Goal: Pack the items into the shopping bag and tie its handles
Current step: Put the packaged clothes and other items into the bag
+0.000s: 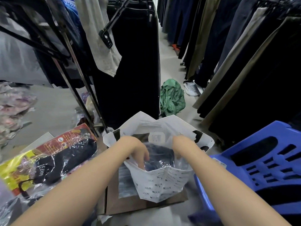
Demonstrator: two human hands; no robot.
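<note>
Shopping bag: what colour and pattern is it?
The bag is white with small repeated black lettering; head view.

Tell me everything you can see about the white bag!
The white bag looks like thin, crinkly plastic, printed all over with small dark lettering, with black patches near its far rim. It stands open-mouthed on a brown cardboard sheet on the floor, handles untied. A dark garment wrapped in clear film lies inside. The left hand and right hand both reach into its mouth; how their fingers grip is hidden.
</note>
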